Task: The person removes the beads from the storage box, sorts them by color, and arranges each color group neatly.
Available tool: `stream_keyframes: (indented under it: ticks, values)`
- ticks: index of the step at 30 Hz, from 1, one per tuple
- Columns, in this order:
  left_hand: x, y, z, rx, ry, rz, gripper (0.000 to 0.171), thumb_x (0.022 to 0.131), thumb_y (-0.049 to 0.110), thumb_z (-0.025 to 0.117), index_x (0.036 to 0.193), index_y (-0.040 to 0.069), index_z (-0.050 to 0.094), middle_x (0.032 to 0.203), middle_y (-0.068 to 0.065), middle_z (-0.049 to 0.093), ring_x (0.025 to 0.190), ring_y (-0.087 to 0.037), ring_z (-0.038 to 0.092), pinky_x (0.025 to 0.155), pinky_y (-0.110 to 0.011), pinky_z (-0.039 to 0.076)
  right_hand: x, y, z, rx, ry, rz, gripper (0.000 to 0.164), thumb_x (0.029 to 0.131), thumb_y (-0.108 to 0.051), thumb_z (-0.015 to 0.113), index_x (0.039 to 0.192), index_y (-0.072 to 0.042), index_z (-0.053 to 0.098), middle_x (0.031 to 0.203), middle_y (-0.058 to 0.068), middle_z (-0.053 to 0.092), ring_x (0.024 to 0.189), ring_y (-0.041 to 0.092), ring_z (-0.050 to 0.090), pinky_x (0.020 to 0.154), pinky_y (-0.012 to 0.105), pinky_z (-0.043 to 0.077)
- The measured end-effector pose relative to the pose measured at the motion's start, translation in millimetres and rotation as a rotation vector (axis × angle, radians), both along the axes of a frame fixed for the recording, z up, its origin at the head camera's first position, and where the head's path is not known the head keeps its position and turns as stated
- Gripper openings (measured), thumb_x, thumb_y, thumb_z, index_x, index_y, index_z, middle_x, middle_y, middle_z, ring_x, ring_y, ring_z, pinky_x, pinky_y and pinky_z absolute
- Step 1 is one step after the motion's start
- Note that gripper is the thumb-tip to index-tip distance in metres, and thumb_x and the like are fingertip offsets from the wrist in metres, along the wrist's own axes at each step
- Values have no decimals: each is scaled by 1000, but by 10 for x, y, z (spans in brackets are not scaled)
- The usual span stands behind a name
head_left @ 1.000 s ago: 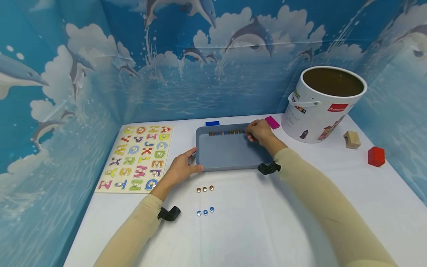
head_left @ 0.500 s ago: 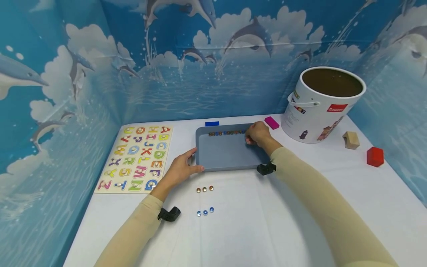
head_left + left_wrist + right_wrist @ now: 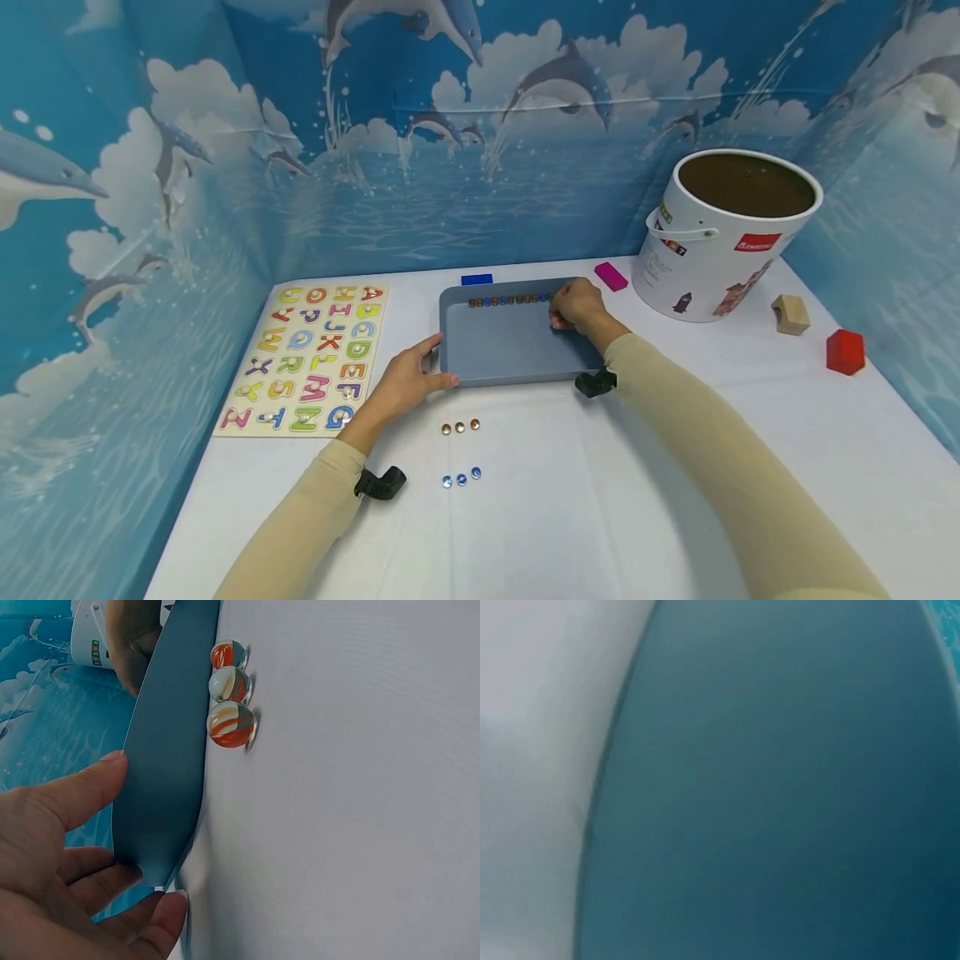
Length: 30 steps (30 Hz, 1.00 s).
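A shallow grey tray (image 3: 517, 346) lies on the white table, its outer wall (image 3: 161, 765) close up in the left wrist view. My left hand (image 3: 408, 379) holds the tray's near left corner, thumb on the front side and fingers at the left side. Along the tray's far wall runs a row of several small glass marbles (image 3: 510, 300), orange, blue and green. My right hand (image 3: 579, 304) reaches into the far right part, curled fingertips at the row's right end. What lies between those fingertips is hidden. The right wrist view shows mostly the tray's wall (image 3: 765, 787).
Three orange marbles (image 3: 461, 427) and three blue marbles (image 3: 461, 479) lie in front of the tray. An alphabet puzzle board (image 3: 307, 358) is at left. Behind are a blue block (image 3: 477, 279) and a pink block (image 3: 611, 276). A white bucket (image 3: 697, 275), wooden block (image 3: 791, 315) and red block (image 3: 845, 352) stand right.
My right hand has shifted slightly left and nearer along the tray. A small gap in the marble row has closed up. The left hand stays at the tray corner.
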<state>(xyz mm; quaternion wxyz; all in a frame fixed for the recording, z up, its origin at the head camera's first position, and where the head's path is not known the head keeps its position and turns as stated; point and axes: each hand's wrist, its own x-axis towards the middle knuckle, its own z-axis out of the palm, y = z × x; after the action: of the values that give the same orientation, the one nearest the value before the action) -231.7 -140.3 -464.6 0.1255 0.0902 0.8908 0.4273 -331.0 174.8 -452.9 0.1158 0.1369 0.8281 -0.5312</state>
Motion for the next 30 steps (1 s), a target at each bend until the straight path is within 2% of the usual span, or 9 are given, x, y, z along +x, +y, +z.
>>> stream_keyframes:
  ticks: [5, 8, 11, 15, 19, 25, 27, 30]
  values:
    - [-2, 2, 1, 3, 1, -3, 86, 87, 30, 83, 159, 14, 37, 161, -14, 39, 151, -36, 31, 120, -53, 29, 17, 8, 13, 14, 6, 11, 4, 94, 3, 56, 90, 3, 59, 61, 4, 62, 49, 8, 58, 51, 23, 53]
    - [2, 4, 8, 6, -1, 0, 86, 87, 30, 83, 159, 14, 37, 161, -14, 39, 151, -35, 31, 119, -54, 29, 21, 13, 42, -34, 12, 8, 4, 96, 1, 56, 94, 3, 59, 63, 5, 62, 49, 8, 57, 50, 22, 52]
    - [9, 7, 16, 4, 2, 0, 86, 87, 29, 83, 159, 14, 37, 161, -14, 39, 150, -36, 32, 119, -54, 30, 37, 16, 118, -173, 26, 7, 6, 100, -1, 56, 103, 4, 56, 69, 5, 64, 51, 8, 57, 50, 21, 51]
    - [22, 13, 23, 3, -1, 3, 86, 87, 29, 83, 159, 14, 37, 161, -14, 39, 150, -36, 33, 119, -54, 30, 119, 35, 282, -419, 19, 36, 22, 102, -5, 59, 120, 4, 52, 78, 6, 69, 54, 7, 59, 52, 20, 52]
    - [38, 16, 21, 2, -10, 6, 86, 87, 29, 83, 159, 14, 37, 161, -14, 40, 150, -36, 33, 119, -53, 31, 282, 70, 386, -564, 19, 99, 32, 101, -11, 64, 129, 1, 51, 84, 5, 72, 55, 8, 58, 51, 18, 50]
    - [35, 10, 26, 2, -6, 2, 86, 88, 29, 82, 159, 14, 37, 161, -13, 40, 149, -36, 33, 118, -53, 31, 608, 71, 506, -689, 39, 183, 28, 99, -11, 67, 123, -1, 56, 83, 6, 73, 51, 10, 54, 45, 17, 46]
    - [33, 7, 27, 7, -2, 3, 86, 88, 29, 82, 159, 13, 37, 161, -13, 40, 150, -36, 33, 119, -53, 31, 734, 49, 510, -703, 41, 222, 26, 100, -10, 66, 121, -1, 57, 82, 5, 72, 49, 9, 53, 44, 16, 45]
    - [28, 4, 30, 12, 0, 2, 86, 87, 28, 82, 159, 13, 37, 161, -14, 39, 150, -36, 33, 119, -53, 30, 942, -9, 419, -657, 20, 308, 21, 101, -12, 65, 118, -3, 60, 83, 4, 69, 50, 7, 51, 44, 15, 42]
